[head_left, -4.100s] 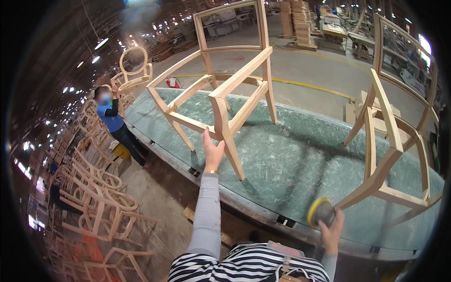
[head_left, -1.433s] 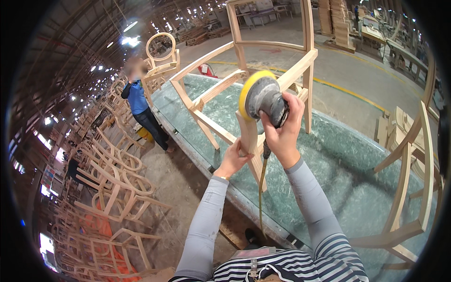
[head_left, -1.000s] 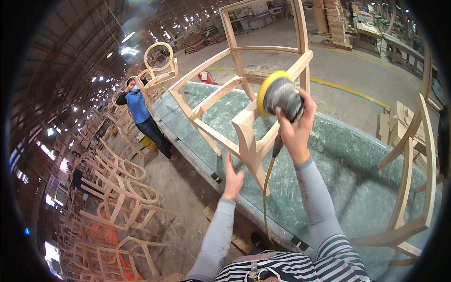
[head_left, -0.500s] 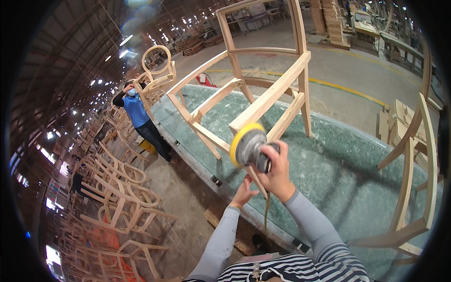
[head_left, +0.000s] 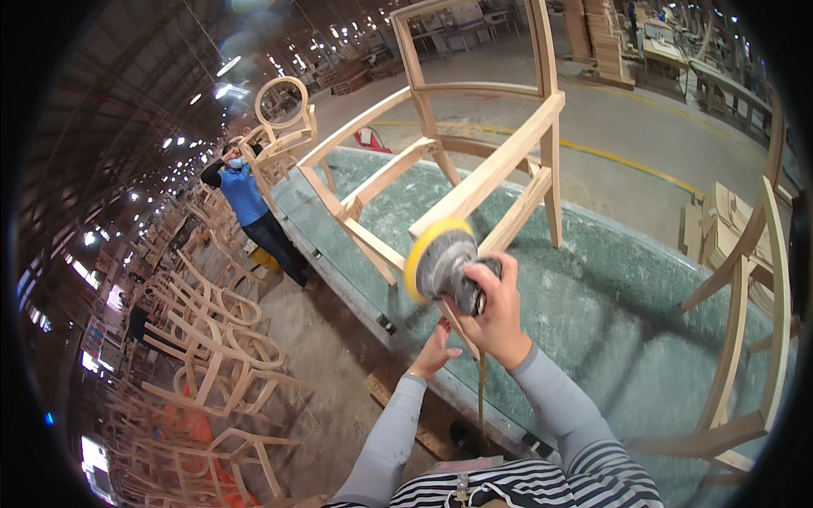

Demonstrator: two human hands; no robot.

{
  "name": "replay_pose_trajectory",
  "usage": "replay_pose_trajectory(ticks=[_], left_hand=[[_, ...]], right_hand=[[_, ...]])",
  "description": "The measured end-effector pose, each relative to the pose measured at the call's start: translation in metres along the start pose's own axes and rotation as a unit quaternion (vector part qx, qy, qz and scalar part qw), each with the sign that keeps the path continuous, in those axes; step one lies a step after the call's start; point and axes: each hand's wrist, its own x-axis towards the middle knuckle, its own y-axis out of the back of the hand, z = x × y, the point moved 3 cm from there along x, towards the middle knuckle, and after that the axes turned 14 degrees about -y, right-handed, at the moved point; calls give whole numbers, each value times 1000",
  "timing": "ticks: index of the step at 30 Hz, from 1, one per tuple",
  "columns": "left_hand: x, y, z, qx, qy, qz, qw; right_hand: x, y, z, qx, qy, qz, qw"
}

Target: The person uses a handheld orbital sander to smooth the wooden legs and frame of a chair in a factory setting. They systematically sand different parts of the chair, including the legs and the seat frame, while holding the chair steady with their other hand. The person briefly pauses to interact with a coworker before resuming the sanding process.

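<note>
Far left of the frame: heaps of bare wooden chair frames (head_left: 212, 356) stacked on the floor. Upper left: a co-worker in a blue shirt (head_left: 246, 199) standing beside the long table with the green top (head_left: 627, 288). Close enough to catch flying dust, maybe.

Middle of the frame: left hand (head_left: 434, 354) low down, gripping the front leg of the pale wooden chair frame (head_left: 474, 169) lying tipped on the table. Fingers curled round the leg, mostly hidden behind the tool. Just above it, right hand (head_left: 495, 313) wrapped tight around the grey round sander with the yellow pad (head_left: 440, 261), fingers pressed together over its body. Pad held up by that same leg, right at the table's near edge. Touching the wood or not: cannot tell.

Could go wrong: pad slipping down the thin leg onto the left hand, so near below. Pushing too hard could gouge the wood, or shove the chair off the edge. Hanging air hose (head_left: 481, 398) could snag.

Right side: another wooden chair frame (head_left: 745, 339) standing well apart.
</note>
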Motion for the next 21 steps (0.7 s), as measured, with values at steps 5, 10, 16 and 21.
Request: replay_pose_trajectory(ticks=[5,10,16,21], left_hand=[[3,3,-3,19,-5,-26,999],[1,9,-6,29,13,-28,999],[6,-1,4,45,17,-43,998],[5,1,4,53,36,-56,996]], right_hand=[[-23,-4,8,0,-15,-12,1000],[2,-1,-2,13,-14,6,1000],[-16,-1,-3,1,-13,-21,1000],[-14,-3,1,18,-18,-15,1000]])
